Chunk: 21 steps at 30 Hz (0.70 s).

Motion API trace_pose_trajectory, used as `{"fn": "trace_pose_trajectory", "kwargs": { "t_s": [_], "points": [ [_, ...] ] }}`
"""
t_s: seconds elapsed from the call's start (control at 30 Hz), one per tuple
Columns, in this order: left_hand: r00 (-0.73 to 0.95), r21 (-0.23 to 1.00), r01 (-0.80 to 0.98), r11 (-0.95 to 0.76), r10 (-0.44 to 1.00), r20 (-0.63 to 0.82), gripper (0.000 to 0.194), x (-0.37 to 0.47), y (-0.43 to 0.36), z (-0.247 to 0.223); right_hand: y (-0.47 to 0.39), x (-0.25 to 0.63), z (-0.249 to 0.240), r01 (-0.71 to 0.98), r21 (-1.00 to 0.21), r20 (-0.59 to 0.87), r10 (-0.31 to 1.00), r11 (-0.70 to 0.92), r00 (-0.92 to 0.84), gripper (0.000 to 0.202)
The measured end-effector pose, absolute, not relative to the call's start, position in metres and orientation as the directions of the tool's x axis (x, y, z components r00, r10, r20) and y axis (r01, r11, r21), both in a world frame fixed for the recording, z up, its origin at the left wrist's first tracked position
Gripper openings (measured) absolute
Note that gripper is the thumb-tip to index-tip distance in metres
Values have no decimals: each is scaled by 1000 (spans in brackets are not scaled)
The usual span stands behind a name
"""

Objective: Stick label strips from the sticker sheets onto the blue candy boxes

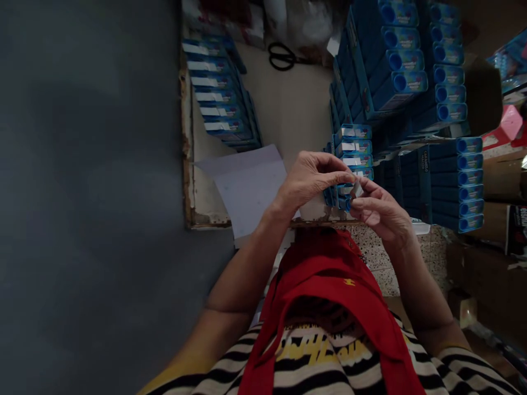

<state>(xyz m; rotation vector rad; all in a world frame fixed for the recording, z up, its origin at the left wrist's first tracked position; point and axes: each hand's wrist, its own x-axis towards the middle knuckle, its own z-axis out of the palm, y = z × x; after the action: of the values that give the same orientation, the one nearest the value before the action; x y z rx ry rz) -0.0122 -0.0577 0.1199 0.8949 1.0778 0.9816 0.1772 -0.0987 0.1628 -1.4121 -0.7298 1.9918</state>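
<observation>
One white strip [357,190] sits pinched between the fingertips of the left hand [307,180] and right hand [381,211], beside blue boxes [354,147]; one paper sheet [251,184] lies left.

The tabletop [288,104], pale, with chipped and worn wood along its left and near edges, bears a row of blue boxes with white strips [218,97] at its left and a sheet of white paper [253,184] whose near end overhangs the near edge. Toward the far edge lie black-handled scissors [282,56], handles to the left, beside clear plastic wrapping [315,24]; along the right side stand stacked blue cartons [385,71] marked "CARAMELO", with a shorter row of blue boxes [354,147] nearer the near edge.
</observation>
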Motion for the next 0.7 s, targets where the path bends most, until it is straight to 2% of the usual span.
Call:
{"fn": "trace_pose_trajectory", "kwargs": {
  "t_s": [0.17, 0.27, 0.43, 0.57, 0.7],
  "points": [
    [161, 948, -144, 285, 952, -262, 25, -15, -70, 111, -102, 177, 154, -176, -671, -676, 691, -721, -254, 54],
    [138, 948, -132, 290, 952, -272, 27, -16, -79, 112, -107, 177, 150, -164, -660, -699, 679, -733, -223, 62],
    [63, 952, -110, 286, 958, -281, 33, -22, -95, 118, -118, 180, 146, -158, -725, -669, 740, -670, -71, 71],
    [51, 946, -104, 308, 951, -304, 32, -25, -109, 125, -126, 184, 147, -91, -787, -615, 788, -611, 29, 67],
    [-22, 906, -143, 399, 914, -406, 29, -18, -132, 124, -136, 187, 145, -54, -820, -572, 811, -570, 119, 61]
  ]
}}
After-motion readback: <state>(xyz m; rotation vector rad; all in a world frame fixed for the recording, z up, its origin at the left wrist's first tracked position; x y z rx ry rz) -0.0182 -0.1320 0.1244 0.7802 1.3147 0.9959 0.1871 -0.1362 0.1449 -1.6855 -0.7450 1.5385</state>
